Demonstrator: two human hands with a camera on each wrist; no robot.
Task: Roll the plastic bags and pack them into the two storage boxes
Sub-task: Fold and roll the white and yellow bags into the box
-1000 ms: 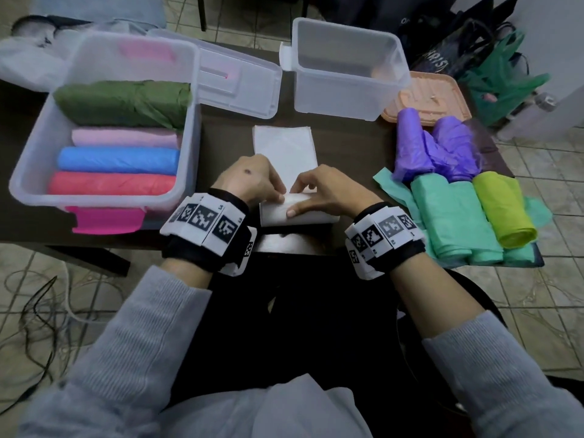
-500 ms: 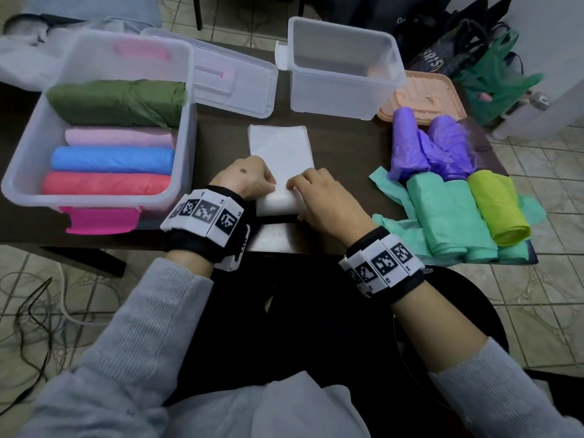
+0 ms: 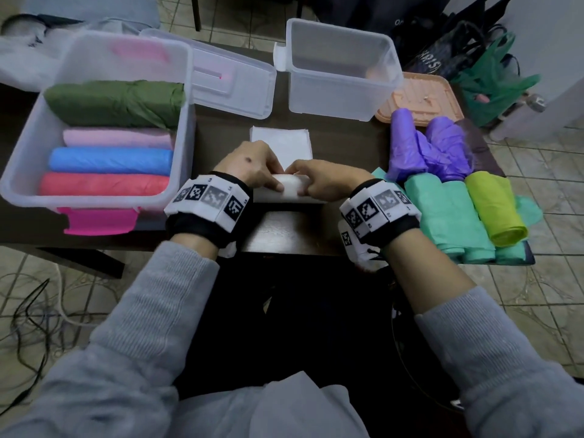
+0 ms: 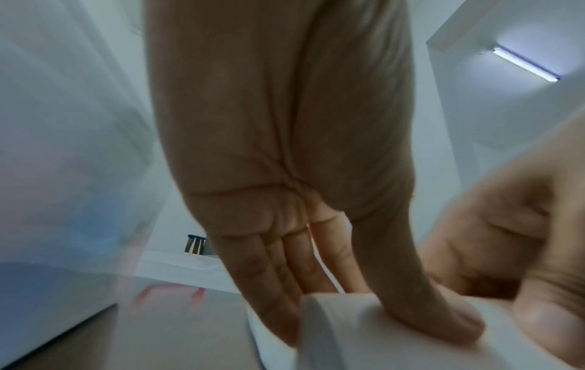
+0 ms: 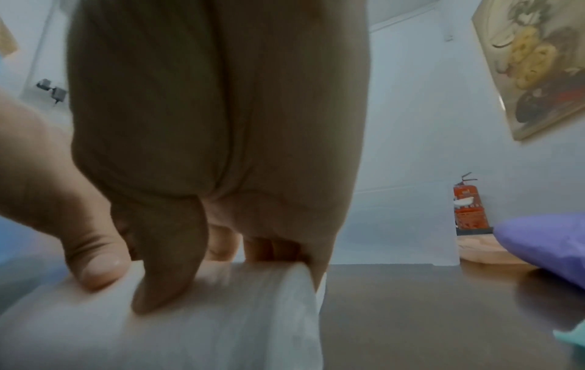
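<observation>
- Dark wooden table [image 3: 344,147] stood on a tiled floor; both hands worked at its near edge.
- White bag [image 3: 292,188], part rolled, lay w/ roll's long axis left-right; unrolled flat tail stretched away from the person.
- L hand [image 3: 251,165] and R hand [image 3: 322,181] both gripped the roll, thumbs on near side, fingers curled over the far side.
- Left storage box [image 3: 186,99] held four rolls: red, blue, pink, dark green, all lying left-right.
- Far storage box [image 3: 339,86] looked empty.
- Vs 0.5 s ago: roll was thicker, flat tail shorter.
</observation>
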